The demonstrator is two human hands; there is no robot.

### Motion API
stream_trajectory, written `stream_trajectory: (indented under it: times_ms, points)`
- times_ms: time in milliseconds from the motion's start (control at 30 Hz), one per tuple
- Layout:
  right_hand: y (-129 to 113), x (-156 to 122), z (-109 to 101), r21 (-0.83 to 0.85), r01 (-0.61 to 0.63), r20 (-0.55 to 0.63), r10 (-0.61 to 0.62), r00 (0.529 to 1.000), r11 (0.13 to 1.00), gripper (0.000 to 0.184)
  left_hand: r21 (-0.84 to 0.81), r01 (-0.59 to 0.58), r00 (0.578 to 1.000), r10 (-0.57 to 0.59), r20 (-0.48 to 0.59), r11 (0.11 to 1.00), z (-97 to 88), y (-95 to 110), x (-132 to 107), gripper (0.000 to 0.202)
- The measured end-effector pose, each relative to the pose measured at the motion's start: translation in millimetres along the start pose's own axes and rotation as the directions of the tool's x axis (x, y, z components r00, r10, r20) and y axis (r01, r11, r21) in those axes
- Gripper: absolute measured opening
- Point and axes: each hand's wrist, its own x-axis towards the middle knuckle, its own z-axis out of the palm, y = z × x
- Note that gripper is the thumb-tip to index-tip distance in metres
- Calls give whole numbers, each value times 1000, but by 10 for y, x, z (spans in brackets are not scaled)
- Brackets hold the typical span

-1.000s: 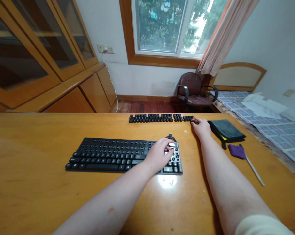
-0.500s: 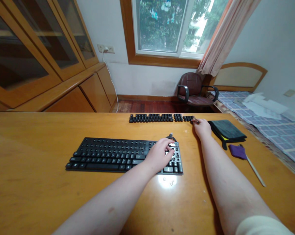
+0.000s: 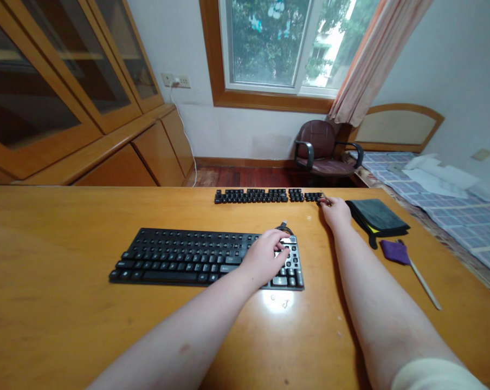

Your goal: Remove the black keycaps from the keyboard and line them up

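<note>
A black keyboard (image 3: 167, 260) lies flat on the wooden desk, with many of its upper and right-hand keys bare of caps. Over its number pad rests my left hand (image 3: 265, 254), palm down, thumb and fingers apart and curved, touching the keyboard. At the far edge of the desk stand rows of loose black keycaps (image 3: 251, 196). My right hand (image 3: 336, 211) is at the right end of these rows, its thumb and fingers pinched together. Something small, dark and thin shows at those fingertips, too small to name. The keyboard's coiled cable (image 3: 284, 228) sits behind my left hand.
A folded dark cloth pouch (image 3: 377, 215) lies right of my right hand. Near it is a purple cloth (image 3: 395, 252) with a pale stick-like handle (image 3: 426, 287). Beyond the desk stand a maroon armchair (image 3: 320, 146) and a bed (image 3: 444, 200).
My right hand's fingertips have shifted very slightly at the end of the keycap rows. My left hand and the keyboard have stayed in place.
</note>
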Motion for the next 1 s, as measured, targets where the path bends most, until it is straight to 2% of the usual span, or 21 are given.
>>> stream_trajectory:
  times_ms: [767, 900, 1000]
  points:
    - [-16, 1, 9, -17, -20, 20, 20, 1000, 1000, 28, 9, -7, 1000, 7, 6, 1000, -6, 2, 3, 30]
    - [-5, 7, -17, 23, -32, -9, 33, 999, 999, 30, 9, 3, 1000, -3, 6, 1000, -9, 11, 4, 30]
    - [11, 14, -34, 49, -84, -48, 87, 995, 995, 32, 4, 7, 1000, -7, 11, 1000, -12, 14, 4, 30]
